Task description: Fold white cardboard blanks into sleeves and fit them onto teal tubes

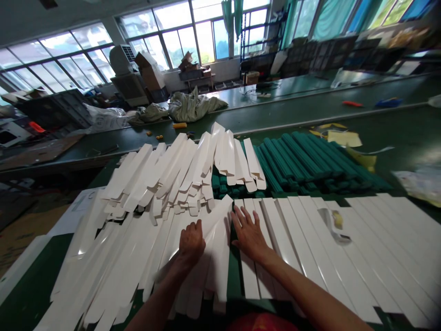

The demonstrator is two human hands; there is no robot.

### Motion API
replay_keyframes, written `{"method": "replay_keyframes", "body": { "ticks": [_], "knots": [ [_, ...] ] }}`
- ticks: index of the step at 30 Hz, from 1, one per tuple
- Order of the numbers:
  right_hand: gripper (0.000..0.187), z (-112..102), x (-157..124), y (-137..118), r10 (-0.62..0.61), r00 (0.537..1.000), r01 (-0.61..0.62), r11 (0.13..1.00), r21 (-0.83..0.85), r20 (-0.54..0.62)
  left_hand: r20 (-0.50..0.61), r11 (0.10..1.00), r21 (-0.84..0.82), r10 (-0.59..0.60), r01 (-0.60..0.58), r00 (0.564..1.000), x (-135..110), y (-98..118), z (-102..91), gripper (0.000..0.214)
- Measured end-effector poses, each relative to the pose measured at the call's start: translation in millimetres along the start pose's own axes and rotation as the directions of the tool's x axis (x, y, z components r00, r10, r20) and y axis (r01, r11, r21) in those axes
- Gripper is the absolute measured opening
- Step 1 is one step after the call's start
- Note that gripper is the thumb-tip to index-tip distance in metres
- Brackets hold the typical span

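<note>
My left hand [192,242] curls over a long white folded card strip [217,230], its fingers closed on the strip's edge. My right hand [248,234] lies flat with spread fingers on a row of flat white glossy card strips [330,257]. Between my hands, a narrow band of green table surface [234,271] shows. A heap of folded white card strips [161,179] lies beyond my hands, and rows of dark green bars [306,158] lie to its right.
Long green workbenches [396,138] run across the room, with yellow paper [344,138] and orange and blue tools [352,104] on them. Bulging grey-green sacks [193,105], cardboard boxes [148,69] and an air cooler [126,64] stand further back beneath large windows.
</note>
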State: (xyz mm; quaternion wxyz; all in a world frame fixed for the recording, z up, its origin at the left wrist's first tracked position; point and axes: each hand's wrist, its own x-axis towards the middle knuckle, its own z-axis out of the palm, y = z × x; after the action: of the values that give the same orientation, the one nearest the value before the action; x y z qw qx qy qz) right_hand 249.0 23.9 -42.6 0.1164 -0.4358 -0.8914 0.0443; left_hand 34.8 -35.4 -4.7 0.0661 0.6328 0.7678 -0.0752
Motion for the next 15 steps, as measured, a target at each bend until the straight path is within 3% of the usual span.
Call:
{"method": "replay_keyframes", "body": {
  "ticks": [3,4,5,6,8,10,11,12,13,14,15],
  "knots": [
    [0.094,-26.9,25.0,-12.0,-0.174,0.985,0.175,0.983,0.063,-0.020,-0.021,0.981,0.044,0.192,-0.191,0.981,-12.3,-6.3,-48.1,0.057],
    [0.094,-34.9,32.4,-14.4,-0.206,0.979,0.206,0.974,0.090,-0.008,-0.029,0.958,0.068,0.282,-0.279,0.959,-15.9,-6.7,-66.2,0.059],
    [0.090,-41.9,38.9,-15.5,-0.217,0.976,0.215,0.970,0.111,0.004,-0.047,0.906,0.131,0.411,-0.403,0.910,-19.1,-5.8,-83.6,0.058],
    [0.082,-47.3,44.1,-15.3,-0.208,0.978,0.205,0.970,0.128,0.009,-0.082,0.844,0.194,0.522,-0.500,0.849,-21.7,-3.3,-99.0,0.055],
    [0.058,-53.0,49.4,-11.3,-0.146,0.989,0.146,0.970,0.195,-0.014,-0.281,0.762,0.317,0.644,-0.564,0.712,-25.1,5.5,-120.4,0.042],
    [0.037,-51.9,47.2,-3.4,-0.055,0.998,0.067,0.930,0.360,-0.044,-0.569,0.730,0.359,0.665,-0.582,0.484,-24.9,17.0,-127.3,0.035],
    [0.032,-49.2,43.6,1.4,-0.006,0.999,0.023,0.885,0.466,-0.038,-0.719,0.748,0.316,0.591,-0.584,0.367,-22.8,23.0,-126.1,0.033],
    [0.031,-45.4,38.8,6.2,0.046,0.999,-0.027,0.828,0.560,-0.021,-0.849,0.780,0.215,0.447,-0.587,0.282,-19.0,28.9,-122.9,0.036],
    [0.031,-40.9,33.2,10.9,0.101,0.995,-0.079,0.774,0.628,0.000,-0.936,0.808,0.047,0.242,-0.587,0.257,-13.5,35.0,-118.7,0.043],
    [0.032,-35.8,27.3,15.1,0.150,0.989,-0.124,0.731,0.671,0.020,-0.954,0.800,-0.175,0.005,-0.574,0.299,-6.3,41.4,-114.6,0.054],
    [0.032,-30.4,21.6,18.6,0.188,0.982,-0.154,0.705,0.693,0.027,-0.895,0.730,-0.411,-0.209,-0.546,0.394,2.1,48.6,-111.4,0.067]
  ]
}}
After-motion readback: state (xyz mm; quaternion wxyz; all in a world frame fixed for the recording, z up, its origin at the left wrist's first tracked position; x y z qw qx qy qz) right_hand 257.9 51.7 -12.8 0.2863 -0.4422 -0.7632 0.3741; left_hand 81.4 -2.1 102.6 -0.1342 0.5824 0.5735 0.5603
